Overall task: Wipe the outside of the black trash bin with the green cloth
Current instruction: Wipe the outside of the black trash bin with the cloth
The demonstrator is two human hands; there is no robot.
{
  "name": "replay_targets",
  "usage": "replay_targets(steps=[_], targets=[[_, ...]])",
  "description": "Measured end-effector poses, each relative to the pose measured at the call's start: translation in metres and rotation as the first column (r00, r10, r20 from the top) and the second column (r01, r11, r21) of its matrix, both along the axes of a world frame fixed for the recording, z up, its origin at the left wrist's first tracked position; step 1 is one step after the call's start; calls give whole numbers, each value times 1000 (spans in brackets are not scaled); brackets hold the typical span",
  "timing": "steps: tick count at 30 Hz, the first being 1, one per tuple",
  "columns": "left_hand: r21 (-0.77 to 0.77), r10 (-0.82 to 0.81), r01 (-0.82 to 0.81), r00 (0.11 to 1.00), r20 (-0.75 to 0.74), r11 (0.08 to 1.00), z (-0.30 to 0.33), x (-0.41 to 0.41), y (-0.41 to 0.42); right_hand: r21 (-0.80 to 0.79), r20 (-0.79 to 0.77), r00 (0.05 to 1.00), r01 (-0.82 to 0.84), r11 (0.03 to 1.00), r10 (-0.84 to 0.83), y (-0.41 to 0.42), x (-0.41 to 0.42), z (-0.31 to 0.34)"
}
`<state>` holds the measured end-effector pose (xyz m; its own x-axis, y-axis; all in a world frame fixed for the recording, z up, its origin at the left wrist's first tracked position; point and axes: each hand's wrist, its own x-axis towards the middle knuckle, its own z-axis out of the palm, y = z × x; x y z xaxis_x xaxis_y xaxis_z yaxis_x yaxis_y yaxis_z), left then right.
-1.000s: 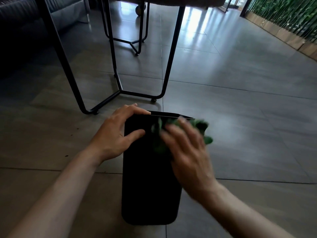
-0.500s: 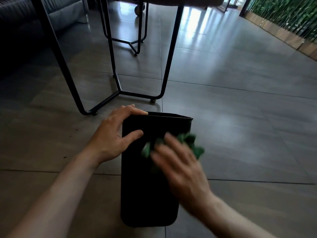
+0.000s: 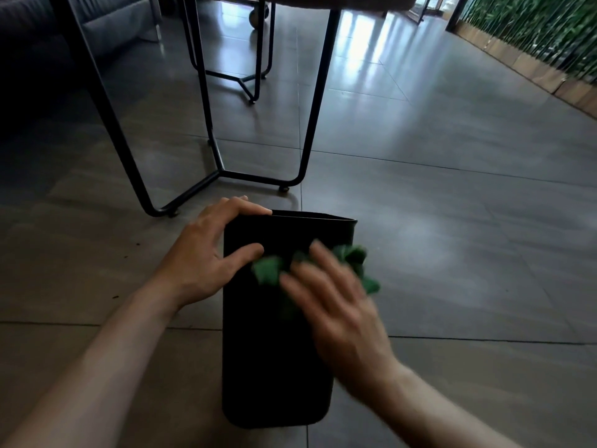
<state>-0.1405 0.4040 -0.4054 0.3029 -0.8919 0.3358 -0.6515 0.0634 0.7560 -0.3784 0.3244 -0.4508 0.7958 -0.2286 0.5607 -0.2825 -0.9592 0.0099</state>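
Left hand (image 3: 206, 253) grips black bin (image 3: 274, 367); blurred right hand (image 3: 336, 312) presses green cloth (image 3: 268, 273) on it.

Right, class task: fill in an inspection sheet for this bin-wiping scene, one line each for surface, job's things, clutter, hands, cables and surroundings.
Surface: grey tiled floor, glossy, with reflections.
Job's things: black trash bin lies on its side, open end away from the camera; green cloth bunched on its upper side.
Clutter: a few dark specks on the floor left of the bin.
Hands: left hand grips the bin's rim corner, thumb on the side; right hand, blurred, presses the cloth with spread fingers.
Cables: nothing seen.
Surroundings: black metal table legs behind the bin, grey sofa far left, green plant wall far right.
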Motion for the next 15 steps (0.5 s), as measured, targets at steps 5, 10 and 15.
replay_targets(steps=[5, 10, 15], targets=[[3, -3, 3, 1000, -2, 1000, -1, -3, 0, -139, -290, 927, -287, 948, 238, 34, -47, -44], [16, -3, 3, 1000, -11, 1000, -1, 0, 0, 128, 55, 995, 79, 989, -86, -21, -8, 20], [10, 5, -5, 1000, -16, 1000, 2, -1, 1, 80, 53, 998, 32, 996, -36, -10, -8, 4]])
